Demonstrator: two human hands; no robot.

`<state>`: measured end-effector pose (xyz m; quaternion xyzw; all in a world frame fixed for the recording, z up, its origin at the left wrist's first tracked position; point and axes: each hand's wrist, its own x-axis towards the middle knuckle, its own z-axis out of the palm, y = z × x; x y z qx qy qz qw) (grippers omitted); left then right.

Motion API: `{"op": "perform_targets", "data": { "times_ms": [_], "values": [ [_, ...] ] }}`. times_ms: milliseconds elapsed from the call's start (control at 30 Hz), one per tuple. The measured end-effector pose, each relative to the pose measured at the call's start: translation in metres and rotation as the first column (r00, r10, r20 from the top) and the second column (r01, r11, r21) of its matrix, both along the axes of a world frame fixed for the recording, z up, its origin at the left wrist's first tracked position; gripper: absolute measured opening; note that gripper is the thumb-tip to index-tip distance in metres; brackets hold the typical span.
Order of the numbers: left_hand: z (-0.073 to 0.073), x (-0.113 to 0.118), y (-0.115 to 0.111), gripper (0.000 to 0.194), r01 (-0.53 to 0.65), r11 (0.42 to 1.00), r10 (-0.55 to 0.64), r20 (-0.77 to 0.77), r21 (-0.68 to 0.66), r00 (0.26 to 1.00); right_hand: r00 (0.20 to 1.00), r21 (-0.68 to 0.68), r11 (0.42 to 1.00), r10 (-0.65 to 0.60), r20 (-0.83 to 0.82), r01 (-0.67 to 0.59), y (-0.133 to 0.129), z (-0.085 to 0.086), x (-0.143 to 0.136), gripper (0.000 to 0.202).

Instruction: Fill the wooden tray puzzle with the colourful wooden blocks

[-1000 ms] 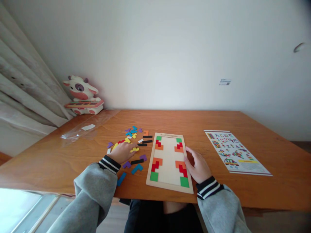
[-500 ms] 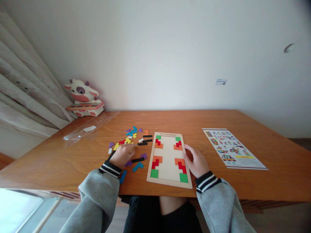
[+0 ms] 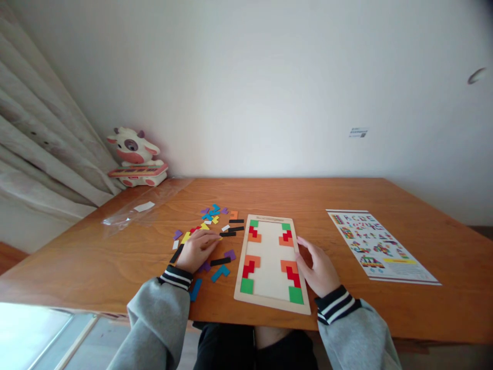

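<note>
Taking the board's centre as the dial, a printed sheet lies near 3 o'clock, well apart from the frame, with the right hand between the two. A cow-shaped toy with a keyboard sits toward 10 o'clock, back by the wall. In front of it a clear plastic bag lies flat, a white slip showing on it. Near the board, a black strip, a blue angled piece and a purple piece lie around 9 o'clock; an orange piece lies nearer 10.

The surface is brown wood, its back edge against a pale wall bearing a small label toward 1 o'clock. Folds of a light curtain hang at far 10 o'clock.

The board lies flat between the person's hands, with green, red and orange pieces set at its four corners. The right hand, thumb and fingers parted, rests at its 3 o'clock edge. The left hand is bent low over the scattered pieces at 9 o'clock, hiding some; a sliver of yellow shows at its fingertips, but whether they grip it cannot be told.
</note>
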<state>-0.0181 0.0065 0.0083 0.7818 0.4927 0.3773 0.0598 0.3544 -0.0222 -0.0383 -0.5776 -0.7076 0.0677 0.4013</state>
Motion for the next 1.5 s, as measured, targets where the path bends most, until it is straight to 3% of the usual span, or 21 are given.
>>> {"op": "perform_targets", "data": {
  "times_ms": [233,533,767,933,1100,1200,1300,1333,1400,1500],
  "values": [
    [-0.001,0.001,-0.006,0.019,0.082,0.997,-0.081,-0.071,0.001,0.994,1.000,-0.032,0.999,-0.003,-0.007,0.003,-0.002,0.001,0.001,0.039],
    [-0.003,0.000,-0.008,0.026,0.088,0.995,-0.079,-0.164,0.054,0.983,1.000,-0.067,0.998,-0.022,-0.002,0.022,-0.005,0.002,0.004,0.041],
    [-0.003,0.003,-0.008,0.020,0.119,0.984,-0.100,-0.138,0.136,0.985,0.997,-0.128,0.992,-0.011,-0.070,0.002,-0.006,0.006,0.002,0.047],
    [0.013,0.013,0.001,0.013,0.125,0.985,-0.117,-0.077,0.119,0.990,0.970,-0.250,0.968,-0.027,-0.243,-0.035,0.000,0.018,0.009,0.054],
    [0.042,0.048,0.026,0.014,0.260,0.952,-0.254,-0.056,0.164,0.966,0.960,-0.249,0.956,0.087,-0.267,-0.156,0.034,0.060,0.007,0.044],
    [0.050,0.074,0.043,0.013,0.239,0.951,-0.243,-0.003,0.198,0.970,0.924,-0.253,0.912,0.246,-0.292,-0.323,0.063,0.086,-0.009,0.041],
    [0.042,0.095,0.054,0.012,0.216,0.965,-0.236,0.137,0.146,0.962,0.878,-0.262,0.874,0.297,-0.376,-0.408,0.085,0.100,-0.030,0.045],
    [0.037,0.100,0.055,0.011,0.215,0.969,-0.237,0.204,0.124,0.950,0.859,-0.275,0.858,0.304,-0.412,-0.435,0.089,0.101,-0.036,0.047],
    [0.027,0.105,0.056,0.009,0.203,0.973,-0.226,0.318,0.105,0.921,0.789,-0.314,0.771,0.367,-0.493,-0.554,0.092,0.098,-0.046,0.049],
    [0.015,0.107,0.055,0.007,0.190,0.976,-0.216,0.369,0.106,0.904,0.708,-0.319,0.688,0.400,-0.582,-0.651,0.088,0.087,-0.055,0.047]
  ]
}}
